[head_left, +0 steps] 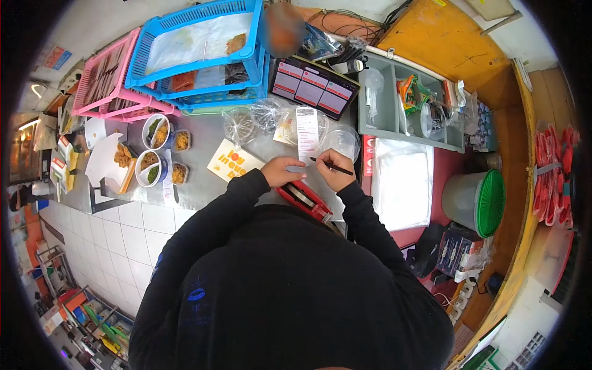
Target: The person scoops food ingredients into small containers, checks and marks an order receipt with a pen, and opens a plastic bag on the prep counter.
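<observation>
My right hand (336, 171) is closed round a black pen (333, 165), its tip pointing left over the lower end of a long printed receipt (307, 132). Beside it, my left hand (282, 172) lies on the receipt's lower left edge with its fingers stretched out, holding nothing. Just below both hands is a red long-bodied tool (305, 200), perhaps a stapler or tape dispenser. To the left of my left hand lies a cream card with orange lettering (231, 161). A clear plastic bowl (341, 140) stands behind my right hand.
Two-part bowls of food (150, 168), small food tubs (180, 173) and an open box of fried food (117, 163) stand left. Blue baskets (197, 80), a tablet (315, 86) and a grey divided tray (385, 74) line the back. White plastic bags (402, 185) and a green-lidded bucket (490, 203) are right.
</observation>
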A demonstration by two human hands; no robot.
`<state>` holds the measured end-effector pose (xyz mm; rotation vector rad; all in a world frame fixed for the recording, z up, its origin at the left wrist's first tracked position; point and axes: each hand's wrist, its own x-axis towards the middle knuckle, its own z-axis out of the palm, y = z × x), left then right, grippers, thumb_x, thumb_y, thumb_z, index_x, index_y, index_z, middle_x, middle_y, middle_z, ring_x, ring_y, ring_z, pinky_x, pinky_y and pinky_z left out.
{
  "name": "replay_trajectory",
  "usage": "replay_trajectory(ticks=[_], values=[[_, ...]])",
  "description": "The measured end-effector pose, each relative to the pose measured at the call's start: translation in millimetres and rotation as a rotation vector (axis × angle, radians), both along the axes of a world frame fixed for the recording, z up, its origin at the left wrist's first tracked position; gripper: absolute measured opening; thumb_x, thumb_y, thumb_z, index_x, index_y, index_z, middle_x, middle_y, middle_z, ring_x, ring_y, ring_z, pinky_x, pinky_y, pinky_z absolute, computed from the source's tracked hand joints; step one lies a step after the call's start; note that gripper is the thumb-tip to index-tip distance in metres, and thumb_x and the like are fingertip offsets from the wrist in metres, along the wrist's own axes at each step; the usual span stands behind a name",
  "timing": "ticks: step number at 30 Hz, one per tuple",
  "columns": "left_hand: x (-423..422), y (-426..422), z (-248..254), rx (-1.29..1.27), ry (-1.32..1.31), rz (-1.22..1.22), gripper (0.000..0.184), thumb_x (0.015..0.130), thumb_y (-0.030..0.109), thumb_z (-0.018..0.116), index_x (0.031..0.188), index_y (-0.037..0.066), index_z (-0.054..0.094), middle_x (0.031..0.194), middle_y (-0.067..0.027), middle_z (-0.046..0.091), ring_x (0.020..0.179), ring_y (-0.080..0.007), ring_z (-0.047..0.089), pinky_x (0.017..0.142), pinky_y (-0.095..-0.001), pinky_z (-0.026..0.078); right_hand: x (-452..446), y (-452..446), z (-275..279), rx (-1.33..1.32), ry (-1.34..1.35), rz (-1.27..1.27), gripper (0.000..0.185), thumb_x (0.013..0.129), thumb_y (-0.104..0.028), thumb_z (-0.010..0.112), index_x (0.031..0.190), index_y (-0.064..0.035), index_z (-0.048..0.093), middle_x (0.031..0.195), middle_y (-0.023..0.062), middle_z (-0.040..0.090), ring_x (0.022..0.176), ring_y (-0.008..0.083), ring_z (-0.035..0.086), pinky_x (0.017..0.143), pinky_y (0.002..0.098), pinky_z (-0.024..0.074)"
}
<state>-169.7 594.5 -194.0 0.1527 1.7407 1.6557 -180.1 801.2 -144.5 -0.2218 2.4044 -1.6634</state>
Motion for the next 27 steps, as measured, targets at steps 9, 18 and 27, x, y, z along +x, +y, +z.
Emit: replay_trajectory(ticks=[9,18,27], values=[[-1,-16,-5,-0.058,0.19,0.062,0.029,0.084,0.016,0.061,0.107,-0.001,0.057,0.108,-0.0093,0.058,0.099,-0.0128,0.054,0.086,-0.0272,0.043,19,-5,16,-0.005,-0.029,0.097,0.01,0.076,-0.01,0.061,0.078,-0.0012,0.058,0.064,0.0054,0.059,0.058,0.0079,0.054,0.056,0.0241,0.0444],[35,-73,1,-0.146,0.146,0.399,0.027,0.09,0.024,0.05,0.097,0.0,0.058,0.091,-0.0077,0.061,0.088,-0.0148,0.056,0.079,-0.0256,0.043,43,-42,-24,0.062,0.206,0.418,0.014,0.076,-0.017,0.064,0.083,-0.0043,0.063,0.07,0.0086,0.061,0.064,0.0228,0.059,0.06,0.0313,0.0468],[74,-102,24,-0.145,0.087,0.485,0.03,0.088,0.029,0.052,0.108,0.007,0.055,0.108,-0.0041,0.06,0.1,-0.0157,0.055,0.084,-0.0289,0.039,38,29,-2,0.204,0.019,0.004,0.038,0.073,-0.041,0.066,0.091,-0.0068,0.065,0.08,0.0157,0.061,0.074,0.0313,0.058,0.065,0.0392,0.0463]])
